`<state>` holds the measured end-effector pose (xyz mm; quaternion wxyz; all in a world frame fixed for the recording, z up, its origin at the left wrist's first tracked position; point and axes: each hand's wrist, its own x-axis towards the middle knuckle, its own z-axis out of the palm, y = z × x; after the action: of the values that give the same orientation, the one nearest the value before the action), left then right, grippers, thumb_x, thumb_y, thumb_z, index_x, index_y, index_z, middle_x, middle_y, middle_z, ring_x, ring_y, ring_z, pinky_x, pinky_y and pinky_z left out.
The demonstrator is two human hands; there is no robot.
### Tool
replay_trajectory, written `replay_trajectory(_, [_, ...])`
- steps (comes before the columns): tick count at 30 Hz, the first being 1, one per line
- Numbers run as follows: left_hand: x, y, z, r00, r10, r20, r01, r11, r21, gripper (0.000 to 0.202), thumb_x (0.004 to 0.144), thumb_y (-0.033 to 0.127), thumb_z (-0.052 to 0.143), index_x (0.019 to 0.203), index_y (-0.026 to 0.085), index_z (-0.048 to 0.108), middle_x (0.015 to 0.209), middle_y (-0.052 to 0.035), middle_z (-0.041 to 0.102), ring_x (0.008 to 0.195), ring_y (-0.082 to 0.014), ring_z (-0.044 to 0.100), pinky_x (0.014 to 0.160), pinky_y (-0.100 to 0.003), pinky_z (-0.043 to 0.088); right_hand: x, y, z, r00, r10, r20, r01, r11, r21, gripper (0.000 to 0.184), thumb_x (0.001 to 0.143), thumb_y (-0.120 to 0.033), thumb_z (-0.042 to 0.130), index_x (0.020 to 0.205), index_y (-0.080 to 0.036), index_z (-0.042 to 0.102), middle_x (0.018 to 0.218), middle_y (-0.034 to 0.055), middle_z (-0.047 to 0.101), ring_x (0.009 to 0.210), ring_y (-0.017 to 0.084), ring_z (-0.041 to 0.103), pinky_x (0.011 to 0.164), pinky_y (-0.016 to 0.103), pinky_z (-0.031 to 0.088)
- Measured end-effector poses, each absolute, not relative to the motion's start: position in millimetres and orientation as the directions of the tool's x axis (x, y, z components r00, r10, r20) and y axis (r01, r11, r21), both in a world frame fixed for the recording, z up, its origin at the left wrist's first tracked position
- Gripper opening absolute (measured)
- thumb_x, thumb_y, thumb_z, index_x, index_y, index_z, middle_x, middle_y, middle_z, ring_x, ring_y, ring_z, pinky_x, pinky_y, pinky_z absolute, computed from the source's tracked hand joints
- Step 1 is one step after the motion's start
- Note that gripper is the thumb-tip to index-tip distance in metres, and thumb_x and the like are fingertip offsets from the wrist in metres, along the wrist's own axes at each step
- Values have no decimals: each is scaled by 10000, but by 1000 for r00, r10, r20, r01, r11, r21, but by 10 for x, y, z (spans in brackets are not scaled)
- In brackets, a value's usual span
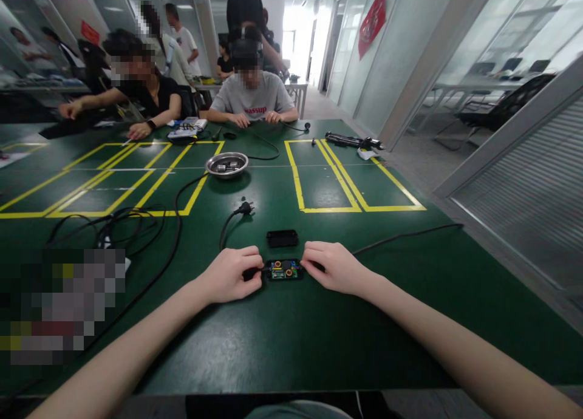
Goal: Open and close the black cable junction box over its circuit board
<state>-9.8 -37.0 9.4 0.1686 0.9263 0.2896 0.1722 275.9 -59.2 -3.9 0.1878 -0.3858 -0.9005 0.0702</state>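
In the head view a small circuit board [284,269] with copper-coloured coils lies in an uncovered black plastic case on the green table. My left hand [237,274] is closed round the black cable at the case's left end. At the opposite end my right hand [334,267] pinches the other black cable [405,232], which runs off to the right. Just beyond the case rests a separate black cover [282,238], hollow side up. A black power plug [246,208] lies farther off, its cord leading back toward my left hand.
A metal bowl [226,165] holding metal parts stands past the plug. Tangled black cables [136,215] lie to the left, near a pixelated patch. Yellow tape [362,207] marks rectangles on the table. A black tool [350,141] lies at the far right. Two people sit across the table.
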Motion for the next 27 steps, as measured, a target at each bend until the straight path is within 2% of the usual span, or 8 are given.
replay_trajectory(5, [-74, -350, 59, 725, 619, 302, 530, -781, 330, 146, 866, 204, 542, 800, 173, 668, 738, 9, 592, 538, -96, 501, 526, -224, 361, 2761, -530, -65, -592, 729, 345, 677, 681, -279, 210, 948, -164, 532, 744, -194, 575, 748, 26, 612, 693, 151, 562, 638, 266, 395])
replay_trajectory(9, [-21, -320, 35, 679, 619, 396, 548, -785, 288, 191, 901, 221, 564, 742, 178, 661, 690, -17, 625, 679, -165, 584, 637, -270, 445, 2740, -491, -108, -497, 753, 430, 648, 652, -393, 144, 917, -172, 578, 776, -194, 597, 750, 17, 618, 692, 157, 573, 675, 290, 437])
replay_trajectory(11, [6, -299, 9, 620, 650, 439, 566, -759, 323, 195, 938, 226, 557, 809, 176, 694, 740, -36, 670, 753, -188, 614, 715, -301, 490, 2726, -469, -136, -409, 784, 468, 666, 607, -434, 91, 932, -177, 568, 888, -192, 646, 835, 40, 651, 760, 180, 607, 713, 317, 470])
replay_trajectory(14, [28, -264, -43, 547, 711, 442, 595, -702, 392, 236, 983, 241, 540, 1099, 175, 734, 951, -72, 724, 903, -218, 649, 822, -347, 535, 2711, -432, -186, -356, 805, 474, 703, 565, -431, 212, 956, -183, 551, 1117, -210, 686, 1035, 90, 682, 929, 231, 638, 812, 385, 517])
replay_trajectory(17, [23, -239, -91, 563, 731, 387, 610, -683, 402, 300, 997, 267, 559, 1241, 222, 725, 1097, -87, 717, 1001, -241, 641, 896, -406, 547, 2711, -410, -223, -400, 805, 438, 711, 574, -405, 239, 966, -187, 566, 1150, -226, 714, 1095, 102, 686, 981, 254, 634, 845, 432, 536])
replay_trajectory(23, [17, -239, -122, 554, 738, 384, 535, -670, 515, 214, 983, 246, 591, 1068, 225, 786, 1149, -87, 753, 1071, -248, 657, 973, -440, 557, 2707, -431, -214, -427, 791, 438, 639, 606, -473, 163, 990, -213, 589, 979, -225, 751, 1034, 87, 707, 947, 233, 653, 843, 413, 575])
replay_trajectory(25, [24, -242, -116, 538, 753, 378, 512, -649, 563, 194, 965, 245, 608, 1029, 214, 788, 1133, -86, 763, 1059, -242, 678, 951, -422, 575, 2700, -440, -205, -408, 801, 437, 618, 595, -514, 148, 981, -211, 603, 954, -227, 747, 1041, 85, 704, 974, 235, 665, 869, 420, 584])
replay_trajectory(27, [33, -246, -103, 520, 774, 362, 485, -616, 620, 188, 949, 246, 614, 1013, 206, 786, 1150, -90, 759, 998, -227, 705, 865, -378, 603, 2694, -447, -197, -394, 809, 437, 583, 587, -562, 138, 971, -200, 606, 938, -228, 738, 1066, 81, 694, 999, 233, 674, 899, 426, 586])
